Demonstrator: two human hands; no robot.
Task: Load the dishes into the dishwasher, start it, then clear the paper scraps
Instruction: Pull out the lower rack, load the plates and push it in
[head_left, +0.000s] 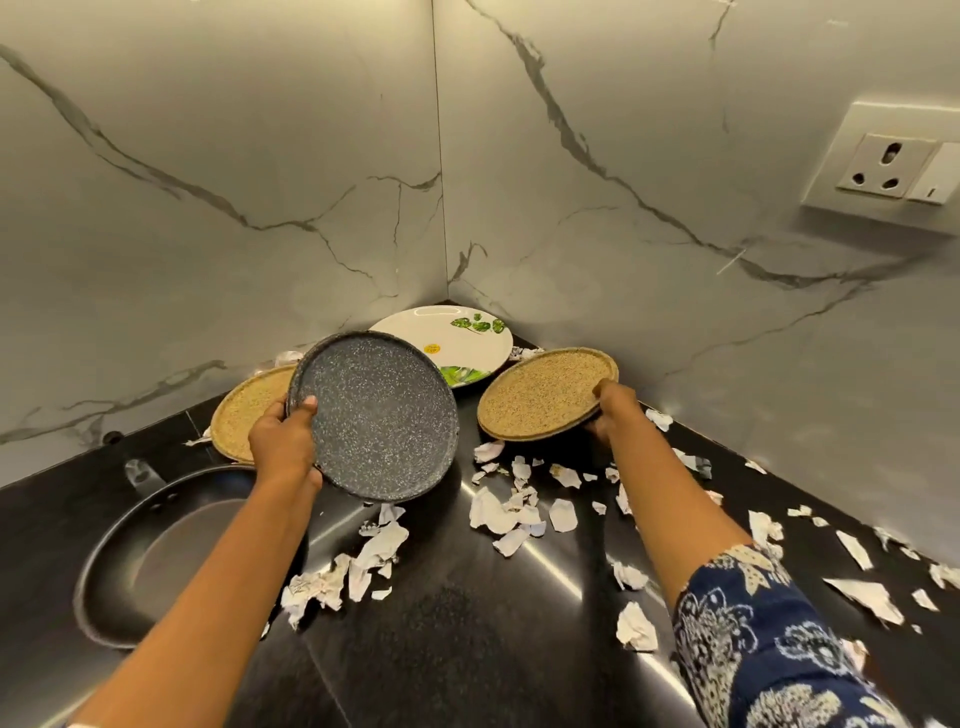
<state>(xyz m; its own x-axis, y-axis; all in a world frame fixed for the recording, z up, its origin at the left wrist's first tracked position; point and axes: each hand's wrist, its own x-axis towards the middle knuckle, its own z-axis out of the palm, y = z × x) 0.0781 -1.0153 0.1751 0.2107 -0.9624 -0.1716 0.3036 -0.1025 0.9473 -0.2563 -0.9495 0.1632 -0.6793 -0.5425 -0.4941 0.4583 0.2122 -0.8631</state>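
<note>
A white leaf-patterned plate (447, 338) lies in the far corner of a black table (467, 623); just front-left of it, the left hand (283, 441) grips a tilted grey speckled plate (376, 421) by its rim, thumb on top and fingers curled beneath. Just front-right of the white plate, the right hand (613, 410) pinches the rim of a tan speckled plate (545, 397) (thumb on top, fingers hidden below), and a second tan plate (244, 415) lies to the white plate's left. Torn paper scraps (504, 512) litter the table in front of the white plate, with a dark frying pan (156, 551) further forward and left.
</note>
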